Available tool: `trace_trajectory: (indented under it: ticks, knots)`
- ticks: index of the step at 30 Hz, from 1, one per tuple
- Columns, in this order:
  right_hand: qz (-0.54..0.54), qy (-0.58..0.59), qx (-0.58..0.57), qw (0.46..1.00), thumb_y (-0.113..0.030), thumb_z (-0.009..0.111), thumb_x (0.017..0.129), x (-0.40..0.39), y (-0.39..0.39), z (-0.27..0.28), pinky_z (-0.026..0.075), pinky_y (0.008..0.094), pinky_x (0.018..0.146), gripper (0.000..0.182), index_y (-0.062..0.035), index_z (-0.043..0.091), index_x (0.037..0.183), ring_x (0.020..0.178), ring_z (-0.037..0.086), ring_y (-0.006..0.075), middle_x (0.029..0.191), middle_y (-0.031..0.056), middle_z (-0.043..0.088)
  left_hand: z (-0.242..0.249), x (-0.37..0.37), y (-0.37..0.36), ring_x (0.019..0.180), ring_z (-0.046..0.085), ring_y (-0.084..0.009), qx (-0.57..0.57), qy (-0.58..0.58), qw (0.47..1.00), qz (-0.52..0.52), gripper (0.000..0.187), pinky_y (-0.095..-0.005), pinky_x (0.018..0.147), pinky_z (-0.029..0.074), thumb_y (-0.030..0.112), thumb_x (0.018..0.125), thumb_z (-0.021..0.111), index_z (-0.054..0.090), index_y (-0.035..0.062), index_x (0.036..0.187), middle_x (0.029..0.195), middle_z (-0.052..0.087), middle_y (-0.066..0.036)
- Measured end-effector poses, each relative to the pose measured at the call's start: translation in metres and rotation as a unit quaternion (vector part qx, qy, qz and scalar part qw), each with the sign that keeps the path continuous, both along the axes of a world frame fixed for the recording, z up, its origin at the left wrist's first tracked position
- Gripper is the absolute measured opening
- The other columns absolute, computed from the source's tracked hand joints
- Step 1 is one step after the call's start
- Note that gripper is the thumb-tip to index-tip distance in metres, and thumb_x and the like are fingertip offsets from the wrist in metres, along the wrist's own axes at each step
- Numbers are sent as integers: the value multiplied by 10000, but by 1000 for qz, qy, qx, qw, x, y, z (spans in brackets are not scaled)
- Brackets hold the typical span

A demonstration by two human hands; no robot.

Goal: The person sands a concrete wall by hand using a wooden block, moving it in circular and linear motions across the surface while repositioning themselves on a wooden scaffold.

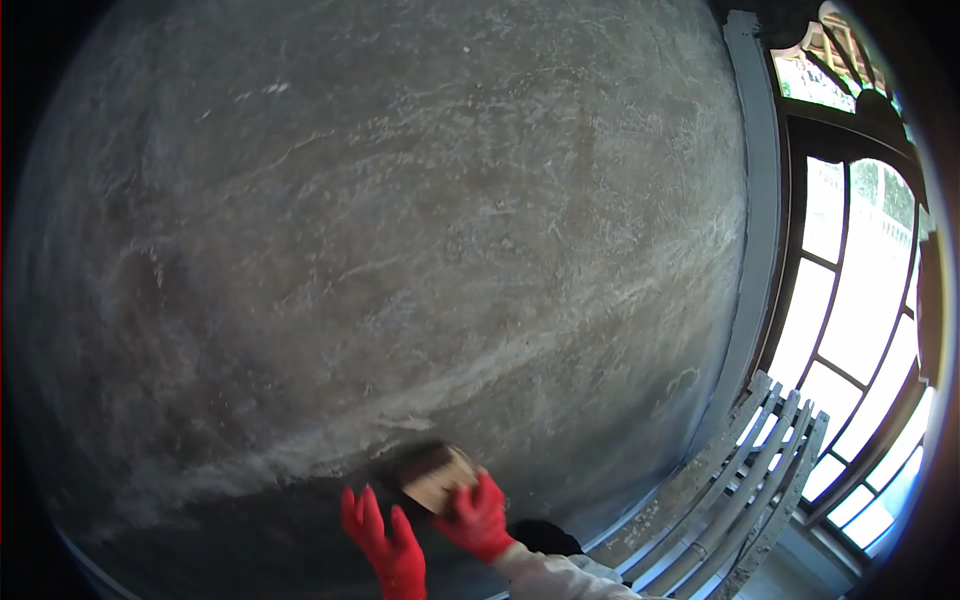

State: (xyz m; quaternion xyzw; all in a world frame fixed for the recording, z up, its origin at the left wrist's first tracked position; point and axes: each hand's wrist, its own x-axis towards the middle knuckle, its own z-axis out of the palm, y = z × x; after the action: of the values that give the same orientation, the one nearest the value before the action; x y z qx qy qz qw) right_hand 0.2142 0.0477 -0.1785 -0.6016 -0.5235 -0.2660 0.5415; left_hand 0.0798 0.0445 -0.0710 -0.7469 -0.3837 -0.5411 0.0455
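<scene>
Both my hands wear red gloves. My right hand (478,518) is closed on a wide brush (438,482) with a pale wooden body and a dark front edge. The brush lies against the lower part of the grey plastered wall (420,250), and its dark edge is blurred by motion. To its left, my left hand (386,545) is raised with its fingers apart and nothing in it. Around and below the brush the wall looks darker; higher up it is lighter, with pale streaks and rough patches.
On the right, a slatted wooden bench or rack (735,490) stands close to the wall. Beyond it is a dark-framed window or door (845,270) with bright light behind. A grey vertical trim (755,200) borders the wall. A dark rounded thing (545,537) shows beside my right sleeve.
</scene>
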Motion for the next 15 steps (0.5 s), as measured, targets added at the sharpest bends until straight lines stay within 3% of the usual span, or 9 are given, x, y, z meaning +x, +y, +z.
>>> trace_trajectory:
  ticks: [2, 4, 8, 11, 13, 15]
  knots:
    - [-16, -2, 3, 1000, -419, 847, 575, 31, -8, -14, 444, 539, 901, 930, -105, 406, 1331, 1129, 480, 500, 1300, 373, 401, -16, -3, 6, 1279, 416, -390, -23, -66, 998, -3, 403, -470, 1039, 386, 91, 939, 538, 498, -3, 1329, 1461, 328, -250]
    - [-37, -11, 19, 999, -430, 859, 558, 50, -8, 0, 418, 553, 928, 994, -118, 383, 1372, 1161, 450, 515, 1348, 395, 344, -6, 1, 15, 1278, 417, -390, -3, -57, 998, -15, 410, -469, 1036, 386, 80, 936, 537, 487, -5, 1333, 1460, 330, -249]
    - [-80, -1, 96, 992, -398, 865, 565, 103, -11, 173, 390, 545, 954, 1063, -136, 343, 1454, 1176, 429, 516, 1395, 381, 307, 22, 19, 15, 1278, 416, -384, 4, -43, 999, -13, 420, -461, 1033, 385, 48, 926, 529, 468, -9, 1338, 1437, 356, -240]
    - [-98, 4, 147, 984, -353, 865, 579, 143, -5, 235, 388, 547, 949, 1041, -125, 348, 1454, 1166, 430, 519, 1403, 372, 304, 16, 32, 27, 1205, 482, -355, 17, -110, 993, -33, 386, -426, 968, 428, 41, 920, 528, 501, -15, 1301, 1379, 418, -234]
    - [-108, 16, 98, 989, -355, 866, 593, 144, -12, 213, 383, 560, 959, 1049, -115, 325, 1458, 1196, 407, 528, 1402, 374, 300, 16, 38, 28, 1144, 518, -313, -25, -143, 988, -46, 343, -389, 923, 445, 36, 925, 525, 535, -7, 1266, 1316, 469, -199]
    - [-100, -8, 70, 992, -387, 867, 611, 147, -14, 129, 378, 579, 964, 1091, -116, 267, 1481, 1228, 380, 538, 1419, 382, 267, 15, 43, 32, 1083, 555, -271, -55, -182, 980, -53, 305, -352, 879, 462, 30, 930, 521, 568, 1, 1230, 1254, 520, -164]
